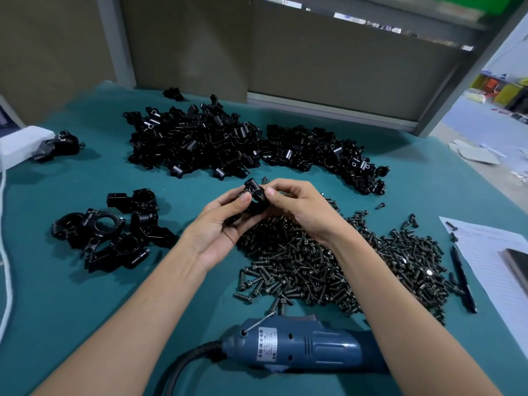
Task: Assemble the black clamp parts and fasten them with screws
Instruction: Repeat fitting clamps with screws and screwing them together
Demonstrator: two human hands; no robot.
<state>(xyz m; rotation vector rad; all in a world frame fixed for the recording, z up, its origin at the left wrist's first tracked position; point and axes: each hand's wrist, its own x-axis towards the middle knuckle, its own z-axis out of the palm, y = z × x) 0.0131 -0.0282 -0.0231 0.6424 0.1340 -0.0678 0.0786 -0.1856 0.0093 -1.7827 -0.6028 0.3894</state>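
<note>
both hands are drawn together over the teal counter (71, 295). the left hand (220, 227) cups a black clamp piece (253, 192) from below with its thumb on top, and the right hand (300, 207) pinches the same piece from the other side. i can't tell whether a second half or a screw is already seated, because the fingers hide the lower part. just under and to the right of the hands lies the heap of screws (337, 264). beyond the hands sit the loose clamp parts (200, 144), and left of the left hand is a small cluster of what look like finished clamps (114, 230). the blue electric screwdriver (308, 347) lies between the forearms, close to the body.

the risks, as i see them: the piece is small and glossy and held only at the fingertips, so a slip would drop it straight into the screws and scatter them. halves mated crooked would leave the holes misaligned, and a screw driven then could cross-thread. a forearm could also nudge the screwdriver when reaching back for it.
</note>
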